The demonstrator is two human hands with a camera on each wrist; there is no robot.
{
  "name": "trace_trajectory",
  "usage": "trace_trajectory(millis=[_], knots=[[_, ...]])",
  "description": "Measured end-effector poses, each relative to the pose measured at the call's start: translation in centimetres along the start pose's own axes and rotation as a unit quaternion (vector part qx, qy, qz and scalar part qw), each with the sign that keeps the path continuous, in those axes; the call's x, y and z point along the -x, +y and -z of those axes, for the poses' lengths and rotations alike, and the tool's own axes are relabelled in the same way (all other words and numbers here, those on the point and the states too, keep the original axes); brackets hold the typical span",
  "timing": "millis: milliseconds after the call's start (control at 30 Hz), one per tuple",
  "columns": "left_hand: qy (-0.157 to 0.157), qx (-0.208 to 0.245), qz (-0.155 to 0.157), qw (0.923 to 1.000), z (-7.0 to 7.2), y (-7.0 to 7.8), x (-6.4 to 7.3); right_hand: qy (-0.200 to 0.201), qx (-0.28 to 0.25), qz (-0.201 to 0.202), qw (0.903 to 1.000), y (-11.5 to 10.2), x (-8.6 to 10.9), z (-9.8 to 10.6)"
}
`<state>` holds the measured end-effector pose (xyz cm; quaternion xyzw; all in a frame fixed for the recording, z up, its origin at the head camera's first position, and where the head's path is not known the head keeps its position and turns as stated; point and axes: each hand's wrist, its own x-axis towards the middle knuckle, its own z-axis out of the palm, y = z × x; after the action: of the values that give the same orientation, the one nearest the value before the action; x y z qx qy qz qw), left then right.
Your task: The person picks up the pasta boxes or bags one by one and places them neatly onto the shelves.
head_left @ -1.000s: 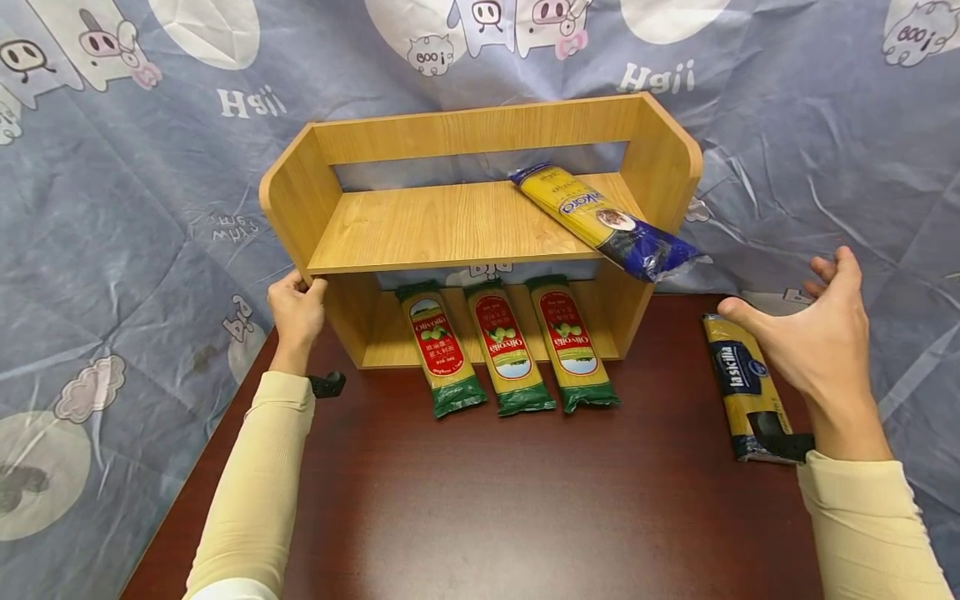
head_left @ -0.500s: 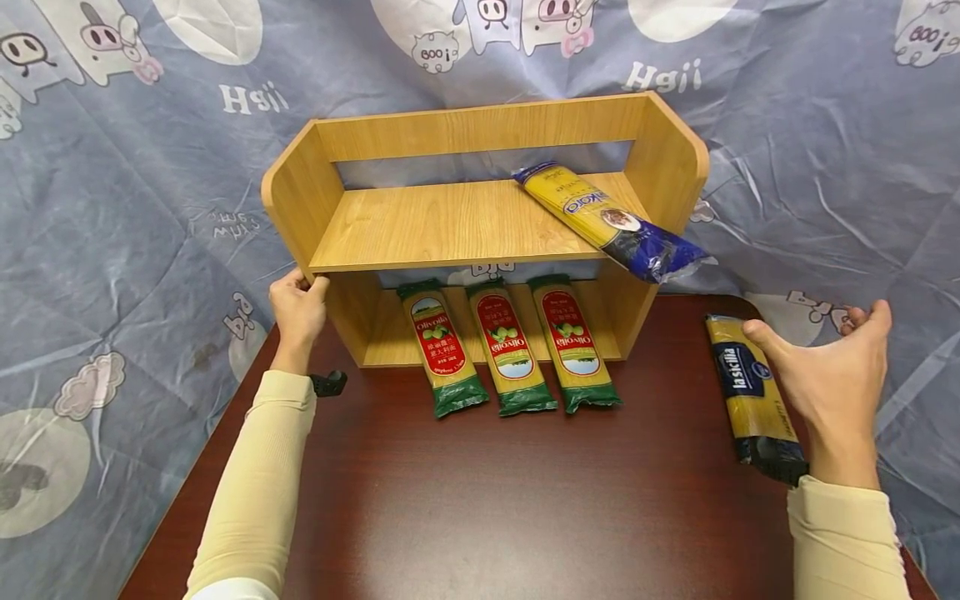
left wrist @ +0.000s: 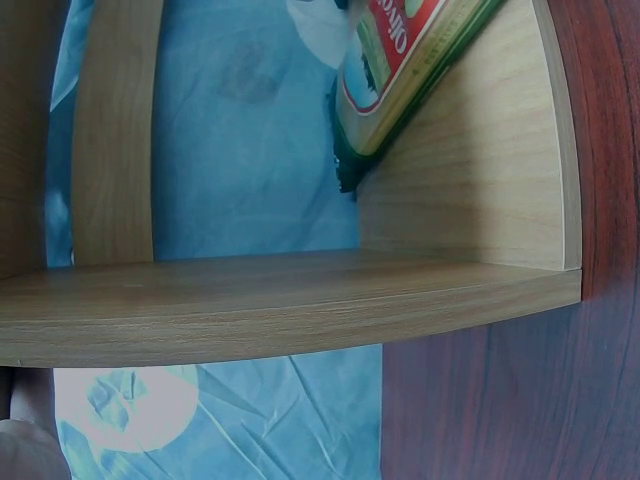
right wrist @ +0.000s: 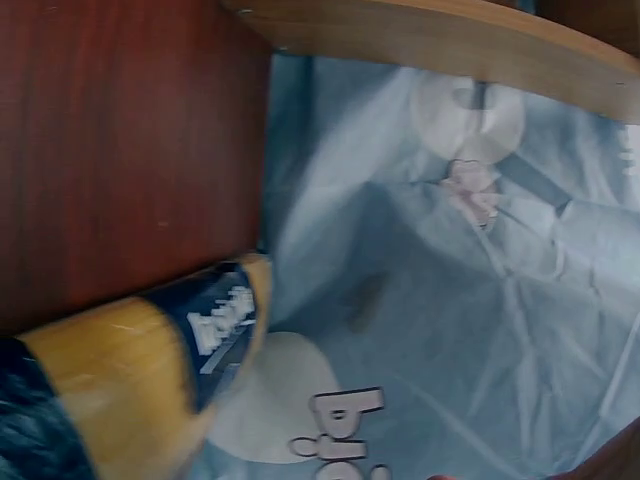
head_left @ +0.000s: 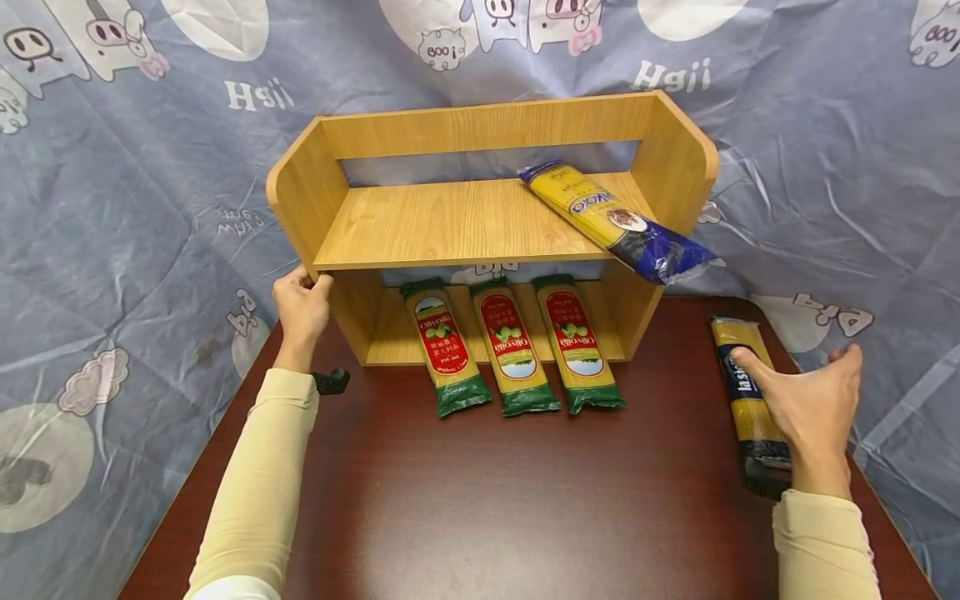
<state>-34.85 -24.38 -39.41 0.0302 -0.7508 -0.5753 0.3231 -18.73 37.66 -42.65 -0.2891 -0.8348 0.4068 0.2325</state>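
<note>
My left hand (head_left: 302,315) grips the front left edge of a two-tier wooden shelf (head_left: 427,221), thumb in front, at the level of the upper board. Over on the right, my right hand (head_left: 813,408) is spread above a yellow spaghetti pack (head_left: 756,421) with a dark blue label, which lies on the table. Part of that pack is hidden behind the thumb and palm. The right wrist view shows the same spaghetti pack (right wrist: 110,370) blurred at lower left. I cannot tell whether the thumb touches it.
A yellow and blue spaghetti pack (head_left: 600,212) lies slanted on the upper board, its end jutting past the front edge. Three green and red spaghetti packs, one in the middle (head_left: 510,346), stick out of the lower tier onto the dark red table (head_left: 517,500). Printed cloth (head_left: 150,250) hangs behind.
My right hand has moved down and nearer the pack with the dark blue label, its thumb now over the label. The left hand keeps its grip on the shelf.
</note>
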Motion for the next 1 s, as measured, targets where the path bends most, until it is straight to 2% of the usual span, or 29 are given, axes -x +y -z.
trace_trajectory(millis=[267,400,567,667,1000], knots=[[-0.002,-0.005,0.007,1.0000,-0.2,-0.2,0.1,-0.040,0.017,-0.044,0.9981,2.9,0.0,-0.8],[-0.002,-0.001,0.009,1.0000,-0.3,-0.3,0.2,-0.048,0.032,-0.049,0.9972,4.3,0.1,-1.3],[-0.003,0.000,0.010,0.9999,-0.3,-0.4,0.3,-0.040,0.027,-0.056,0.9973,5.7,0.1,-2.0],[-0.001,-0.001,0.009,1.0000,-0.3,-0.5,0.3,-0.033,0.021,-0.061,0.9974,6.3,0.1,-2.4],[0.002,-0.004,0.009,1.0000,0.0,-0.3,-0.1,-0.051,0.039,-0.089,0.9939,7.1,-0.4,-3.2]])
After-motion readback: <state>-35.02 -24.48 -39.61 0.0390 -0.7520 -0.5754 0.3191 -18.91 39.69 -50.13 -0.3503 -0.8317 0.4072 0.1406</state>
